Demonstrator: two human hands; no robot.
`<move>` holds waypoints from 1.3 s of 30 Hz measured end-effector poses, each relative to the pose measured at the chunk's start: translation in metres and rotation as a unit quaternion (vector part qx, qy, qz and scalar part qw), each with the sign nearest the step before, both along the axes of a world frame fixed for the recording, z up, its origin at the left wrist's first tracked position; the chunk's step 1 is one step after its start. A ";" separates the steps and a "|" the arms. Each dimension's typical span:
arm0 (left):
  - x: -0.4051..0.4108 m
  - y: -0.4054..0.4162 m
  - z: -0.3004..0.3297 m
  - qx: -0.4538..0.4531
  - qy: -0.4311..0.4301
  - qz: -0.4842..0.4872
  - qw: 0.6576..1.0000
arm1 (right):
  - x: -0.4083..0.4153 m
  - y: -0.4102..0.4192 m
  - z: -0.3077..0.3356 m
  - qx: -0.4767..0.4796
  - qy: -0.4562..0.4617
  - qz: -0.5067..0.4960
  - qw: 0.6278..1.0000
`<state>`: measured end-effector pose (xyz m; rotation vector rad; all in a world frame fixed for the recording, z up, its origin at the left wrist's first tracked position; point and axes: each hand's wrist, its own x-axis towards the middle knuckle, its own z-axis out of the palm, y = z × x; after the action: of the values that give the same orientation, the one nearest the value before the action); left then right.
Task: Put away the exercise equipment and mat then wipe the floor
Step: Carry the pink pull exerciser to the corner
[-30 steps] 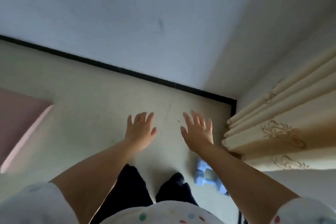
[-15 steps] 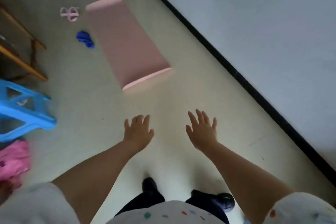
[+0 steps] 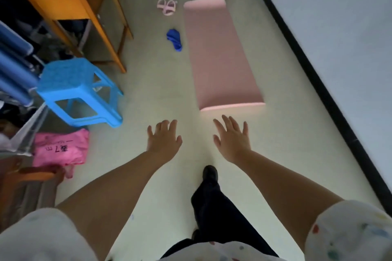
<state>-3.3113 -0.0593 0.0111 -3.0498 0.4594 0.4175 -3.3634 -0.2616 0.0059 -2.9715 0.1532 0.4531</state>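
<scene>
Mat [image 3: 220, 53] lies flat on the floor [image 3: 148, 95] by the wall, just ahead of both empty, spread hands: left hand [image 3: 163, 139], right hand [image 3: 232, 139]. Probably light, soft foam; best rolled from its near short edge.
</scene>
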 end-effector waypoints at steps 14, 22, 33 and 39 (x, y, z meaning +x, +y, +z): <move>0.312 0.036 0.002 -0.011 0.012 0.088 0.996 | 0.347 0.021 -0.001 -0.017 0.019 0.076 0.997; 0.505 0.097 -0.013 -0.004 0.008 0.141 0.990 | 0.560 0.079 -0.013 -0.018 -0.007 0.124 0.992; 0.823 0.140 0.010 -0.026 0.029 0.117 0.992 | 0.830 0.128 0.009 0.002 0.030 0.032 0.999; 0.975 0.100 -0.009 -0.041 0.054 0.030 0.997 | 0.974 0.092 -0.012 -0.024 0.040 -0.007 0.999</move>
<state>-2.3362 0.0410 0.0025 -3.1378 0.3989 0.5832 -2.3899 -0.1694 -0.0062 -2.9990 0.1957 0.5760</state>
